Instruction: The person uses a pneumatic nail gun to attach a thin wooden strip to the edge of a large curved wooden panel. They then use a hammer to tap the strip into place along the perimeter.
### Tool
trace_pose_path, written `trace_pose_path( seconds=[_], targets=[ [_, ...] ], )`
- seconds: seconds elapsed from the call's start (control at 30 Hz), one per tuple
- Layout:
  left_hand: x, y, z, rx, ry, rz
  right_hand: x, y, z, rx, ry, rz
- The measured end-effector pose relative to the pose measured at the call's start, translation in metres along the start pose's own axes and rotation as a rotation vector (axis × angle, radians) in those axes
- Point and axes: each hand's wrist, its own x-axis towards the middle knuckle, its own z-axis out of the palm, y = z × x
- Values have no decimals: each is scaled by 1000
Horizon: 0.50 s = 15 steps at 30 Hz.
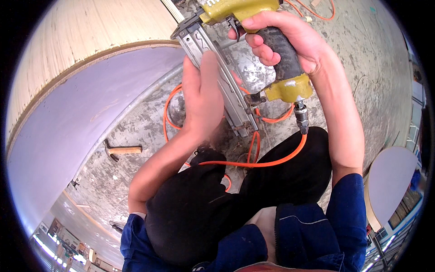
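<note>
A yellow pneumatic nail gun (pixel 290 88) with a black rubber grip lies across the upper middle of the view. My right hand (pixel 301 38) is wrapped round that grip, its fingers curled near the trigger. Along the gun's long metal magazine (pixel 226 88), my left hand (pixel 202 102) is closed, with fingertips showing on the far side. The gun's nose end is cut off by the top of the view. An orange air hose (pixel 272 163) joins the metal coupling at the base of the grip and runs over my legs. Beside the gun's head is the edge of a curved wooden panel (pixel 104 27).
The panel's pale lilac face (pixel 81 118) fills the left side. A claw hammer (pixel 124 150) with a wooden handle lies on the stained concrete floor (pixel 113 179). Loops of hose lie around my feet. A rounded board (pixel 392 181) stands at the right.
</note>
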Motion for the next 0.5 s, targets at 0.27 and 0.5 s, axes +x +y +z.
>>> trace_pose_path(
  seconds=[0.27,0.5],
  targets=[
    [1,2,0,19,-24,-32,2,4,-9,45,-23,-2],
    [5,-5,-1,6,-54,-23,3,7,-10,76,-2,28]
  ],
)
